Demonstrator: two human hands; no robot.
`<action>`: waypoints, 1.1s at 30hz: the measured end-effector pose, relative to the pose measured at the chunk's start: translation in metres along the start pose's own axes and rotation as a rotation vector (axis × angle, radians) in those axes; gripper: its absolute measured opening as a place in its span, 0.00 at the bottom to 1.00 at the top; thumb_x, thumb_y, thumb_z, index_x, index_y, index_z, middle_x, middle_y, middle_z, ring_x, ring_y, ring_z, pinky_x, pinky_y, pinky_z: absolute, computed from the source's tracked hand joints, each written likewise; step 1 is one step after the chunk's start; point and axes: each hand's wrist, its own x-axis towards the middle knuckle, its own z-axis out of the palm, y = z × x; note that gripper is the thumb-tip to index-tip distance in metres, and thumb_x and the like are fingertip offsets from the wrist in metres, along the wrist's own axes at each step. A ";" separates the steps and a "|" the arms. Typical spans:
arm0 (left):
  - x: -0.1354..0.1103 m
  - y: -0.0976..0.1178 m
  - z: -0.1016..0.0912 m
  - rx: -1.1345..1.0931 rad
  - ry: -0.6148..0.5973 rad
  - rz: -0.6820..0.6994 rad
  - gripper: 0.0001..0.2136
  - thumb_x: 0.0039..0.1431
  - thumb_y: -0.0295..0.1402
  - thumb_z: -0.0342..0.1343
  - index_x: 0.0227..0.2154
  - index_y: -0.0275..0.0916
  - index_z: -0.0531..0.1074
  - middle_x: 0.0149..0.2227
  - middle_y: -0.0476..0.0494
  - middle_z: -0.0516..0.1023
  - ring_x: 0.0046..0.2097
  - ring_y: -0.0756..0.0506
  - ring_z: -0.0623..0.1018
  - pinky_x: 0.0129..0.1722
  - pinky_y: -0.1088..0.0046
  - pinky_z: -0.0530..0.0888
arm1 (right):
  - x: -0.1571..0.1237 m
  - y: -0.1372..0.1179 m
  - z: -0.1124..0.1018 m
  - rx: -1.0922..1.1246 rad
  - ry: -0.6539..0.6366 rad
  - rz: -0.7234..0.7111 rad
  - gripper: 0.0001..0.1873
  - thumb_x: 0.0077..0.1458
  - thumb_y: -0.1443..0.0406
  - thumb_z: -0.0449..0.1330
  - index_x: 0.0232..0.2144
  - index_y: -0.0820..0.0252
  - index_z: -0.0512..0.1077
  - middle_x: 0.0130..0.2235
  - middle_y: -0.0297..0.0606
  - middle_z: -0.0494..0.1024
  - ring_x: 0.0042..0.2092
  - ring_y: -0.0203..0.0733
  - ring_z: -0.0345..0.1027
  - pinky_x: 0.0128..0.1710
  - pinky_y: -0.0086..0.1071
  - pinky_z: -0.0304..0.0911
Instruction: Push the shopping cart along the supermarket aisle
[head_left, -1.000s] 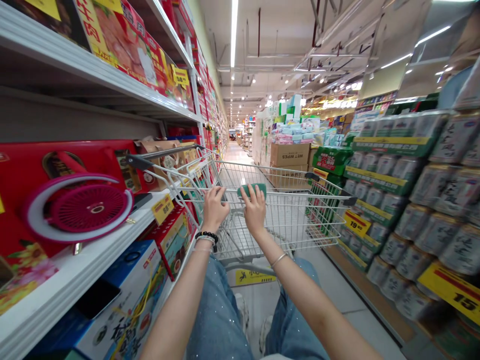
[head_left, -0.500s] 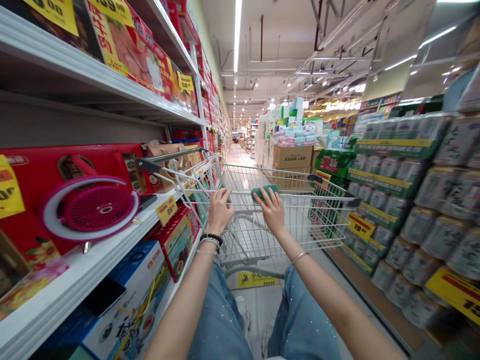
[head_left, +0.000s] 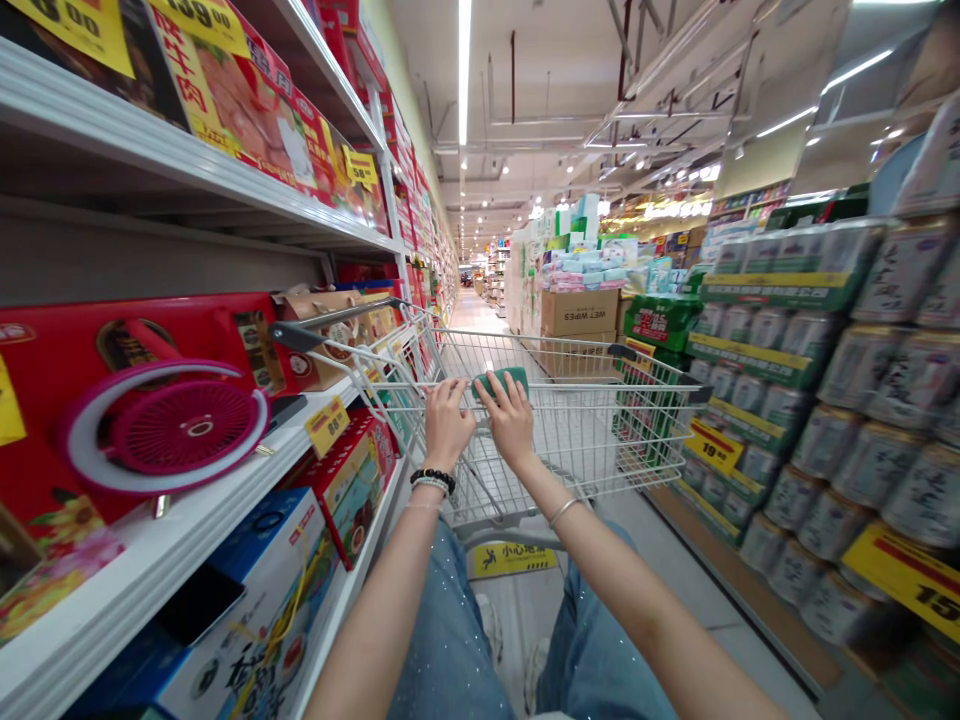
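In the middle of the view, a wire shopping cart (head_left: 570,425) stands in front of my knees. My right hand (head_left: 511,430) presses a folded green cloth (head_left: 520,378) against the near top wire of the basket, fingers bent over it. Close beside it on the left, my left hand (head_left: 448,428) grips the same wire with its fingers curled over. The fingertips of that hand are partly hidden. The basket's bare wires show the floor through them.
A shelf (head_left: 247,470) with gift boxes runs along the left, a round magenta fan (head_left: 176,425) on it. Stacked drink cans (head_left: 780,380) line the right side. Cartons of wet wipes (head_left: 577,312) stand beyond the cart. A yellow floor sign (head_left: 514,560) lies below it.
My right hand has slid left along the wire with the green cloth, nearer my left hand. My left hand has shifted slightly right. The view has turned a little to the right.
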 end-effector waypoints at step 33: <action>-0.004 -0.057 -0.032 0.216 -0.003 -0.014 0.27 0.53 0.22 0.48 0.57 0.44 0.69 0.59 0.39 0.71 0.66 0.38 0.63 0.68 0.44 0.48 | 0.009 -0.008 -0.001 0.112 0.002 0.284 0.34 0.54 0.79 0.48 0.58 0.51 0.69 0.62 0.40 0.69 0.68 0.49 0.51 0.65 0.53 0.49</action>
